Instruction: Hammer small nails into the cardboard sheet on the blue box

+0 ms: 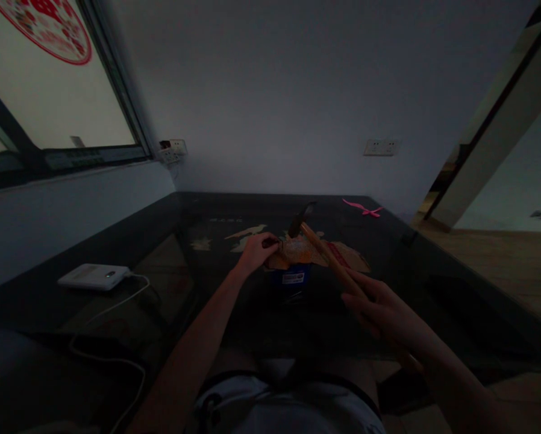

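Observation:
My right hand (379, 304) is wrapped round the wooden handle of a claw hammer (325, 253). The dark hammer head is raised above a torn piece of brown cardboard (297, 250). Under the cardboard sits a blue box (293, 276) with a pale label on its near side. At the cardboard's left edge, my left hand (259, 248) has thumb and fingers pinched together. What lies between those fingertips is too dark and small to make out. A reddish patch marks the right part of the cardboard.
A white power bank (96, 276) with a white cable (117, 307) lies on the left of the dark glossy table (162, 223). A pink ribbon (365, 210) is near the far right corner. Wall sockets (381, 147) are behind; a window (62, 90) is at left.

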The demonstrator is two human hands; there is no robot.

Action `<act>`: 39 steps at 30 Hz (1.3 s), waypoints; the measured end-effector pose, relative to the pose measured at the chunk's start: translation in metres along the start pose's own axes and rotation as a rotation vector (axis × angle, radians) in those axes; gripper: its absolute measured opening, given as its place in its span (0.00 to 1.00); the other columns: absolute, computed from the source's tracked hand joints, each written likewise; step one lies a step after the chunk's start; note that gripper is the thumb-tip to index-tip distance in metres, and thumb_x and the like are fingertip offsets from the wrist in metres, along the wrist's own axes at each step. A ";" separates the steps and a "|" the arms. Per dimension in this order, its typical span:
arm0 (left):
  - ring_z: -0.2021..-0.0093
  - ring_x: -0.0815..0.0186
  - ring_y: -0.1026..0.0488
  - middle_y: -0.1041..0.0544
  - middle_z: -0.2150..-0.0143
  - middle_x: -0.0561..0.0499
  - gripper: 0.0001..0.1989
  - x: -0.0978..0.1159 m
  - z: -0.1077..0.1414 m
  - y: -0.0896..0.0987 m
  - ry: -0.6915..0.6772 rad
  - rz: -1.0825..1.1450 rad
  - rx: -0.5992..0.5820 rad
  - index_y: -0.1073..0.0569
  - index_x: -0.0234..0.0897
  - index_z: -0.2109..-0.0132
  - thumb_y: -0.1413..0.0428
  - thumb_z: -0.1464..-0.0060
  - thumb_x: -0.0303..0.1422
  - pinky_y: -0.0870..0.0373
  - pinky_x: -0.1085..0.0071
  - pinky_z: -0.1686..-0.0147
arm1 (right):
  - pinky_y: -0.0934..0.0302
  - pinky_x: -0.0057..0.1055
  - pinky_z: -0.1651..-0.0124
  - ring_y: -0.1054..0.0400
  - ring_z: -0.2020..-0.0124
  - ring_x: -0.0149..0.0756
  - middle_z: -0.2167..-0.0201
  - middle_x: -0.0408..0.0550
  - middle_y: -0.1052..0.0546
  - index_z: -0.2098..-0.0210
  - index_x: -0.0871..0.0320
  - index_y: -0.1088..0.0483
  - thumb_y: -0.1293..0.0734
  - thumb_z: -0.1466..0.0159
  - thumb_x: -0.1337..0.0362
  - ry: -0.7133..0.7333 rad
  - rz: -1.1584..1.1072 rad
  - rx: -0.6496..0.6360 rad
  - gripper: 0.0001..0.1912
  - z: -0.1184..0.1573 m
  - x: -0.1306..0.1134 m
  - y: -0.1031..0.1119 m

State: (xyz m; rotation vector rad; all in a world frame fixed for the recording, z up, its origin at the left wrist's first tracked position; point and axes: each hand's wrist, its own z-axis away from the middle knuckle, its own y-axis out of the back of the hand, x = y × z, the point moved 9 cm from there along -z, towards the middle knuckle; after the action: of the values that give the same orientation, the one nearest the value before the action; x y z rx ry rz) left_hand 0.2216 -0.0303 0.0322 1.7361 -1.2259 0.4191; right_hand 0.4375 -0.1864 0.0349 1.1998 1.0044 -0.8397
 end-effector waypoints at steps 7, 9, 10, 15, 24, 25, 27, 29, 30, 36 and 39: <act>0.66 0.66 0.25 0.22 0.67 0.49 0.06 -0.004 0.000 -0.002 -0.005 -0.017 -0.002 0.25 0.34 0.64 0.44 0.52 0.28 0.29 0.68 0.63 | 0.52 0.20 0.86 0.48 0.87 0.21 0.81 0.33 0.39 0.40 0.61 0.44 0.35 0.42 0.57 0.017 -0.021 -0.044 0.33 -0.001 -0.005 -0.006; 0.66 0.66 0.25 0.22 0.67 0.49 0.06 -0.006 -0.001 -0.004 -0.007 -0.018 -0.005 0.25 0.34 0.64 0.44 0.51 0.28 0.29 0.68 0.63 | 0.52 0.20 0.86 0.48 0.87 0.21 0.82 0.33 0.39 0.40 0.61 0.45 0.35 0.42 0.58 0.018 -0.024 -0.046 0.33 0.000 -0.006 -0.007; 0.66 0.66 0.25 0.22 0.67 0.49 0.06 -0.006 -0.001 -0.004 -0.010 -0.019 -0.006 0.25 0.34 0.64 0.44 0.51 0.29 0.29 0.68 0.63 | 0.52 0.20 0.86 0.48 0.87 0.21 0.82 0.33 0.39 0.40 0.61 0.45 0.36 0.41 0.58 0.010 -0.024 -0.047 0.33 0.000 -0.006 -0.007; 0.66 0.66 0.25 0.22 0.66 0.48 0.06 -0.005 0.000 -0.005 -0.030 -0.047 -0.003 0.25 0.34 0.64 0.44 0.50 0.30 0.29 0.68 0.63 | 0.51 0.20 0.86 0.47 0.88 0.21 0.82 0.33 0.39 0.40 0.60 0.43 0.35 0.42 0.58 -0.009 -0.027 -0.039 0.32 0.001 -0.004 -0.006; 0.66 0.66 0.25 0.22 0.66 0.49 0.06 0.004 0.000 -0.002 -0.011 -0.018 -0.043 0.25 0.34 0.64 0.44 0.51 0.30 0.29 0.69 0.64 | 0.52 0.20 0.87 0.49 0.87 0.21 0.82 0.33 0.40 0.40 0.60 0.43 0.35 0.43 0.57 0.001 -0.030 -0.030 0.33 0.001 0.000 -0.005; 0.66 0.66 0.25 0.22 0.66 0.48 0.06 0.006 0.001 0.000 -0.010 -0.005 -0.055 0.25 0.34 0.64 0.43 0.51 0.30 0.29 0.69 0.64 | 0.52 0.20 0.87 0.48 0.87 0.21 0.82 0.33 0.40 0.40 0.61 0.43 0.35 0.43 0.57 0.005 -0.032 -0.030 0.34 0.001 0.001 -0.005; 0.66 0.66 0.25 0.22 0.65 0.48 0.07 0.008 0.001 0.003 -0.004 0.006 -0.071 0.25 0.34 0.63 0.42 0.52 0.30 0.29 0.70 0.64 | 0.52 0.21 0.87 0.48 0.87 0.22 0.83 0.33 0.40 0.40 0.62 0.44 0.35 0.43 0.57 0.007 -0.030 -0.025 0.34 0.001 0.003 -0.004; 0.66 0.66 0.26 0.22 0.65 0.48 0.08 0.009 0.001 0.007 0.002 -0.009 -0.073 0.25 0.34 0.62 0.42 0.53 0.30 0.29 0.70 0.64 | 0.52 0.21 0.87 0.47 0.87 0.22 0.83 0.33 0.40 0.39 0.61 0.44 0.35 0.43 0.57 -0.001 -0.031 -0.012 0.34 0.001 0.007 -0.003; 0.66 0.66 0.26 0.22 0.65 0.48 0.09 0.009 0.001 0.009 0.001 -0.023 -0.070 0.25 0.34 0.62 0.42 0.52 0.31 0.29 0.70 0.64 | 0.52 0.20 0.87 0.47 0.87 0.22 0.83 0.33 0.40 0.39 0.61 0.44 0.35 0.43 0.57 -0.005 -0.035 -0.011 0.34 0.002 0.008 -0.003; 0.66 0.66 0.27 0.22 0.66 0.49 0.07 0.008 0.000 0.011 -0.028 -0.087 -0.062 0.24 0.35 0.63 0.43 0.51 0.32 0.31 0.71 0.65 | 0.52 0.20 0.87 0.48 0.88 0.21 0.83 0.32 0.40 0.39 0.60 0.44 0.35 0.42 0.57 -0.011 -0.052 -0.023 0.34 0.004 0.008 -0.004; 0.69 0.67 0.27 0.22 0.68 0.49 0.07 0.006 0.001 0.008 -0.018 -0.119 -0.075 0.24 0.34 0.65 0.43 0.51 0.32 0.32 0.72 0.69 | 0.53 0.19 0.87 0.49 0.88 0.21 0.83 0.32 0.40 0.39 0.60 0.45 0.35 0.42 0.57 -0.005 -0.057 -0.034 0.34 0.004 0.007 -0.005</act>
State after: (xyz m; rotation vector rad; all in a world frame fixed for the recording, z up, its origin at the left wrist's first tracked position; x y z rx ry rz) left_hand 0.2174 -0.0347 0.0402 1.7418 -1.1304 0.2846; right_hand 0.4359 -0.1914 0.0274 1.1443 1.0484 -0.8667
